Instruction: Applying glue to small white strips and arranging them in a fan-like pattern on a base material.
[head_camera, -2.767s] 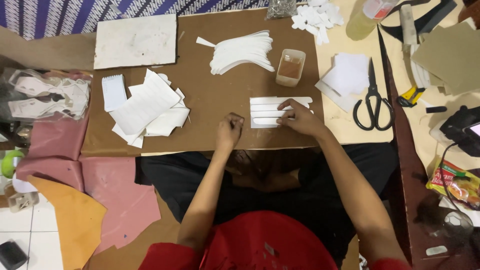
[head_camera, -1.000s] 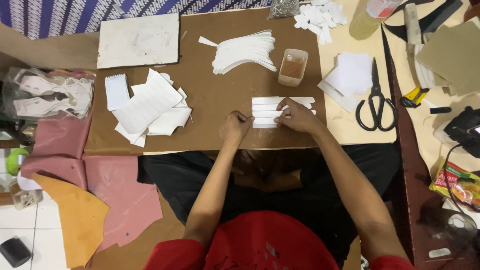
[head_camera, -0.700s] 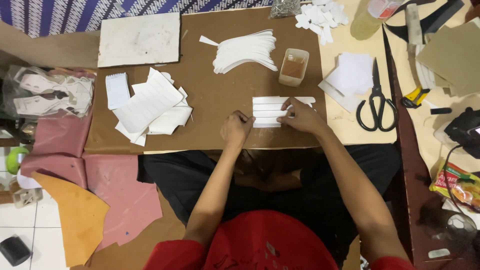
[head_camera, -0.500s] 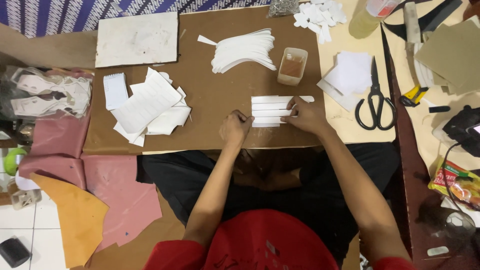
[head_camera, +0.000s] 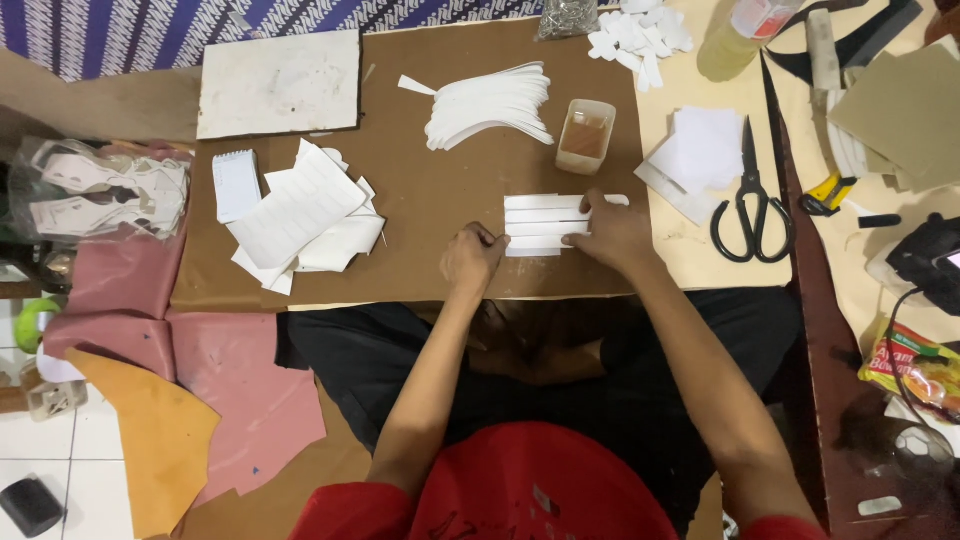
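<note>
right hand (head_camera: 618, 232) on four white strips (head_camera: 545, 223)

White paper strips (head_camera: 545, 224) stacked flat on cardboard.

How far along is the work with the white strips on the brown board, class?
Done: several white strips already lie in a neat row on the brown board. In hand: the right hand presses on the row's right end, and the left hand rests at its lower left corner. Left: a fanned pile of strips waits untouched beside the small cup.
</note>
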